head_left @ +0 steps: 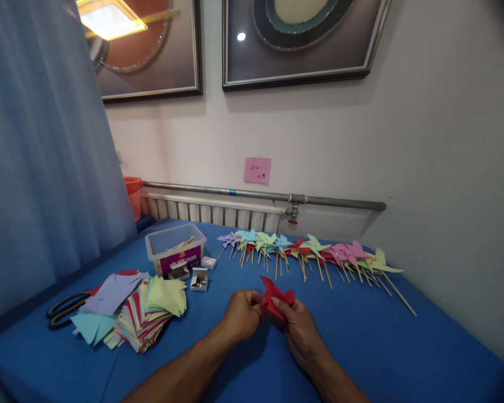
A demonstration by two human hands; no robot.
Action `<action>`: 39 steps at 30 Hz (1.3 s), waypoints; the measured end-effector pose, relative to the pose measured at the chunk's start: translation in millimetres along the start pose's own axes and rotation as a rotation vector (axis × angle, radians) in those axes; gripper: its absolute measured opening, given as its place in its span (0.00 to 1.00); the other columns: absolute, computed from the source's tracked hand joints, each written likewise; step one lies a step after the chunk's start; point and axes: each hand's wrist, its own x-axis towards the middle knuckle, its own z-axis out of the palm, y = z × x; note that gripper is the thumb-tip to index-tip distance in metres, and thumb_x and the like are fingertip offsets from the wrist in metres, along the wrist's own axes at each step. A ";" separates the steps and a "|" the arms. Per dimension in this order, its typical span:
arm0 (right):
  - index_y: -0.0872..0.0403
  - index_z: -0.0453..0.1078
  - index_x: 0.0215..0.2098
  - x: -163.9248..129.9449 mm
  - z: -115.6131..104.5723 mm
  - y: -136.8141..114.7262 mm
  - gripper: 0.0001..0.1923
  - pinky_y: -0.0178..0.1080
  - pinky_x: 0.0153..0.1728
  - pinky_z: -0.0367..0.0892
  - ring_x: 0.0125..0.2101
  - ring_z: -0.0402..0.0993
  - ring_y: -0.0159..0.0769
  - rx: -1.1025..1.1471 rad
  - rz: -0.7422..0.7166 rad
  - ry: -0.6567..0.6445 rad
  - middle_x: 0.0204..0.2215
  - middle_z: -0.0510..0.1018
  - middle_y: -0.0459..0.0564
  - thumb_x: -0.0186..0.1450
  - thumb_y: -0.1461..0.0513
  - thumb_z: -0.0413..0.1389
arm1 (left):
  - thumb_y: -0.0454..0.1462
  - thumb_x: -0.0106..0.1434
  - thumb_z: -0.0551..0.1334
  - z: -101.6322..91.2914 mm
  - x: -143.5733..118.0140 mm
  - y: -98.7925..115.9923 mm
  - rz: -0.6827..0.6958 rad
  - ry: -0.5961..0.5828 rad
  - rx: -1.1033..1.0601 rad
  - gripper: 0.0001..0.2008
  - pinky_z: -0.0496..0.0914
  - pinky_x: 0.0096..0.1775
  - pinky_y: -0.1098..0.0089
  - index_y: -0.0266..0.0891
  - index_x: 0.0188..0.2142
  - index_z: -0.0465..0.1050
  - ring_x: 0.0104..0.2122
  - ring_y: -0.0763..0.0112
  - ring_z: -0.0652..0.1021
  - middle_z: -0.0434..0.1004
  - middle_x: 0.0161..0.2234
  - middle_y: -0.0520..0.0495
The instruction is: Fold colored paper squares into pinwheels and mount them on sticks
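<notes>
- Head view: red paper (277, 301) is held above the blue desk (361, 336), between both hands, near the front middle.
- Left hand (241, 314) is curled, fingers pressed together and pinching the paper's left edge.
- Right hand (300, 324) is under and behind the paper; thumb and fingers pinch its lower right part.
- Step judged: blades of a red pinwheel are being folded toward the centre; no stick or pin is seen on it yet.
- Next move is judged to call for the corners being kept gathered at the centre by one hand, so that the other is freed for a pin from the small boxes (199, 279) or a stick from the tub (175, 250).
- Orientation: one point of the paper is aimed up and left, toward the wall. Long axis appears to run from upper left to lower right; folds are too small to tell more.
- Finished pinwheels (311, 252) lie in a row at the far edge, sticks toward the person.
- Cut paper stack (145, 310) lies at left, scissors (65, 309) partly under it.
</notes>
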 end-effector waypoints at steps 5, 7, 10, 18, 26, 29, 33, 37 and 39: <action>0.55 0.80 0.33 -1.1 0.1 -0.5 0.16 0.38 0.35 0.72 0.31 0.80 0.39 -0.005 -0.005 -0.010 0.30 0.85 0.51 0.49 0.58 0.73 | 0.41 0.58 0.63 1.5 2.2 -4.1 0.024 0.024 -0.005 0.11 0.56 0.25 0.74 0.36 0.24 0.72 0.21 0.75 0.65 0.67 0.18 0.54; 0.55 0.80 0.33 -0.4 -0.2 -0.3 0.16 0.38 0.36 0.72 0.30 0.80 0.38 0.000 -0.005 -0.007 0.29 0.85 0.50 0.49 0.58 0.73 | 0.40 0.58 0.63 2.4 3.5 -6.2 0.012 0.021 -0.017 0.11 0.55 0.24 0.74 0.37 0.24 0.72 0.21 0.75 0.64 0.66 0.18 0.54; 0.54 0.80 0.32 0.7 -0.6 -0.2 0.16 0.38 0.34 0.71 0.28 0.78 0.37 -0.003 0.007 0.005 0.28 0.84 0.48 0.47 0.58 0.74 | 0.38 0.58 0.61 2.4 3.8 -6.3 0.008 0.004 -0.041 0.09 0.55 0.24 0.74 0.37 0.25 0.71 0.19 0.76 0.63 0.66 0.18 0.55; 0.55 0.80 0.32 0.0 0.4 -0.5 0.18 0.38 0.36 0.72 0.31 0.79 0.38 -0.002 -0.011 -0.004 0.29 0.84 0.49 0.46 0.57 0.74 | 0.37 0.58 0.61 1.1 -0.8 -0.6 0.057 0.017 -0.006 0.09 0.55 0.24 0.74 0.36 0.23 0.70 0.21 0.76 0.63 0.66 0.18 0.54; 0.55 0.80 0.33 0.4 -0.8 1.3 0.18 0.40 0.37 0.73 0.31 0.80 0.39 -0.003 -0.008 -0.008 0.29 0.84 0.50 0.47 0.56 0.74 | 0.35 0.58 0.60 -0.1 -0.7 -0.5 0.054 0.015 -0.004 0.08 0.55 0.24 0.75 0.36 0.23 0.70 0.21 0.76 0.63 0.67 0.19 0.54; 0.55 0.80 0.34 0.6 -0.9 1.1 0.18 0.41 0.37 0.73 0.31 0.80 0.40 -0.001 -0.014 -0.009 0.29 0.85 0.50 0.47 0.57 0.74 | 0.35 0.58 0.61 -0.1 -0.9 1.1 0.037 0.009 -0.021 0.08 0.55 0.24 0.75 0.37 0.23 0.70 0.21 0.76 0.63 0.66 0.19 0.55; 0.55 0.80 0.34 0.6 -0.2 1.1 0.18 0.39 0.37 0.73 0.30 0.80 0.38 0.004 -0.009 -0.003 0.28 0.84 0.49 0.47 0.57 0.74 | 0.37 0.60 0.61 0.8 -1.8 2.4 0.006 -0.001 -0.037 0.10 0.55 0.24 0.74 0.37 0.23 0.69 0.19 0.77 0.62 0.65 0.17 0.55; 0.55 0.79 0.33 1.0 0.0 2.8 0.18 0.37 0.36 0.72 0.28 0.78 0.35 0.012 -0.017 -0.006 0.27 0.84 0.48 0.47 0.57 0.74 | 0.38 0.60 0.62 1.1 -2.9 1.6 0.027 0.012 0.008 0.10 0.56 0.25 0.74 0.36 0.24 0.71 0.21 0.76 0.64 0.67 0.19 0.54; 0.55 0.79 0.32 1.8 -0.2 3.9 0.18 0.36 0.35 0.71 0.28 0.78 0.35 0.015 -0.022 0.000 0.27 0.84 0.47 0.47 0.57 0.74 | 0.39 0.60 0.62 1.4 -2.8 0.4 0.045 0.023 0.027 0.10 0.57 0.25 0.74 0.35 0.24 0.72 0.22 0.75 0.65 0.68 0.19 0.53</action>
